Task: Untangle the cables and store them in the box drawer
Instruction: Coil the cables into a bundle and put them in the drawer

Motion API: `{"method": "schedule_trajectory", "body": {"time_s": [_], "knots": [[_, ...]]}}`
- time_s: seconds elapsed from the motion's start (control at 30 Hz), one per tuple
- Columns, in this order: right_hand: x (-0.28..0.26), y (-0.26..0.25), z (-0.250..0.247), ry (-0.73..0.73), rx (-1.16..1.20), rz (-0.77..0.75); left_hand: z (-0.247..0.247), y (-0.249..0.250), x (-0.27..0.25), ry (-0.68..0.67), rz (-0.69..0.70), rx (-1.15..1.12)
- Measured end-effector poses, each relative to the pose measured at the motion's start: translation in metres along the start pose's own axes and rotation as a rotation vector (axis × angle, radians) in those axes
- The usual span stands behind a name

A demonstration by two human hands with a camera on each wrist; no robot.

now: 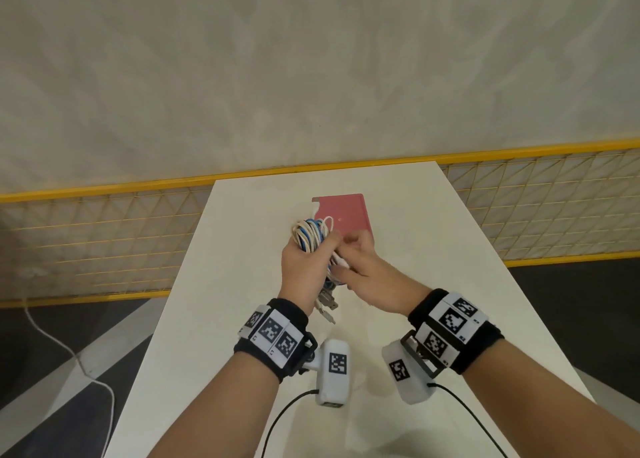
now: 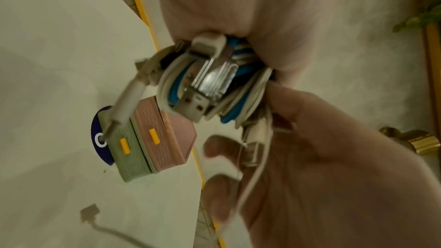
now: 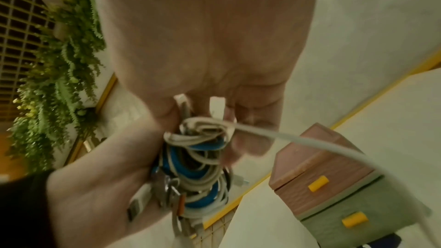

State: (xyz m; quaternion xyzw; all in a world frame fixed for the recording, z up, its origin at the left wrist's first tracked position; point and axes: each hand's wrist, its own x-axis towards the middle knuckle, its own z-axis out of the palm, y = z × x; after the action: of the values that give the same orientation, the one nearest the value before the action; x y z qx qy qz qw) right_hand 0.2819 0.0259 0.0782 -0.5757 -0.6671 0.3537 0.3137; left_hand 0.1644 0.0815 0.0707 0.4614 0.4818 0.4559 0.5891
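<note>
White and blue cables (image 1: pixel 310 235), coiled into one tangled bundle, are held above the middle of a white table (image 1: pixel 433 249). The left hand (image 1: pixel 302 267) has its fingers wrapped round the bundle, gripping it upright, with loops showing above the fist and metal USB plugs (image 1: pixel 327 307) hanging below the wrist. The right hand (image 1: pixel 370 274) is just beside it, touching the bundle, its thumb and fingers pinching a white cable (image 3: pixel 298 140) drawn out of the tangle; in the right wrist view this strand arcs away over the box. In the left wrist view a silver USB plug (image 2: pixel 210 86) sticks out of the bundle, and the right hand's fingers (image 2: pixel 219 146) are curled around a white cable end.

The box drawer (image 1: pixel 343 218) stands on the table beyond the hands, towards the far edge. It has a pink upper drawer (image 3: pixel 317 174) and a green lower drawer (image 3: pixel 353 222), each with a yellow handle, both closed. A dark blue round sticker (image 2: pixel 100 139) lies on the table under the box. Behind the far edge runs a yellow mesh fence (image 1: pixel 104 236)
</note>
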Motion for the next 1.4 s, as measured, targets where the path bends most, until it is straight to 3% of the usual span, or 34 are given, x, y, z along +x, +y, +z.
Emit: {"method": "schedule_trajectory", "body": {"time_s": [0.07, 0.13, 0.2, 0.3, 0.47, 0.57, 0.67, 0.73, 0.83, 1.0, 1.13, 1.27, 1.4], "knots": [[-0.003, 0.006, -0.003, -0.109, 0.039, 0.043, -0.001, 0.003, 0.003, 0.009, -0.011, -0.011], [-0.005, 0.011, 0.001, -0.118, 0.077, -0.014, -0.001, 0.005, 0.004, -0.005, -0.009, -0.005], [-0.006, 0.022, 0.009, -0.019, 0.109, -0.106, -0.001, 0.007, 0.005, 0.005, -0.019, -0.028], [-0.015, 0.041, 0.01, 0.127, 0.176, -0.094, -0.01, 0.015, 0.014, 0.093, -0.039, -0.114], [-0.031, 0.068, 0.005, 0.031, -0.252, -0.14, -0.029, 0.029, 0.021, 0.085, -0.05, -0.179], [-0.022, 0.078, 0.0, 0.181, -0.69, -0.135, -0.033, 0.029, 0.016, -0.05, -0.064, -0.045], [-0.011, 0.065, -0.007, 0.209, -0.859, -0.043, -0.034, 0.021, 0.01, -0.218, -0.063, 0.167], [-0.005, 0.05, -0.008, 0.13, -0.875, 0.077, -0.03, 0.012, 0.006, -0.297, -0.077, 0.24], [0.003, 0.035, -0.003, 0.167, -0.864, 0.102, -0.02, -0.001, 0.0, -0.329, -0.105, 0.239], [0.011, 0.024, 0.003, 0.187, -0.872, 0.082, -0.014, -0.011, -0.009, -0.307, -0.182, 0.107], [0.012, 0.029, 0.009, 0.211, -0.831, -0.034, -0.019, -0.013, -0.011, -0.314, -0.256, 0.013], [0.01, 0.042, 0.013, 0.194, -0.89, -0.072, -0.019, -0.011, -0.009, -0.355, -0.234, 0.067], [0.002, 0.031, 0.012, 0.269, -0.702, -0.044, -0.016, -0.007, -0.009, -0.36, -0.279, 0.031]]}}
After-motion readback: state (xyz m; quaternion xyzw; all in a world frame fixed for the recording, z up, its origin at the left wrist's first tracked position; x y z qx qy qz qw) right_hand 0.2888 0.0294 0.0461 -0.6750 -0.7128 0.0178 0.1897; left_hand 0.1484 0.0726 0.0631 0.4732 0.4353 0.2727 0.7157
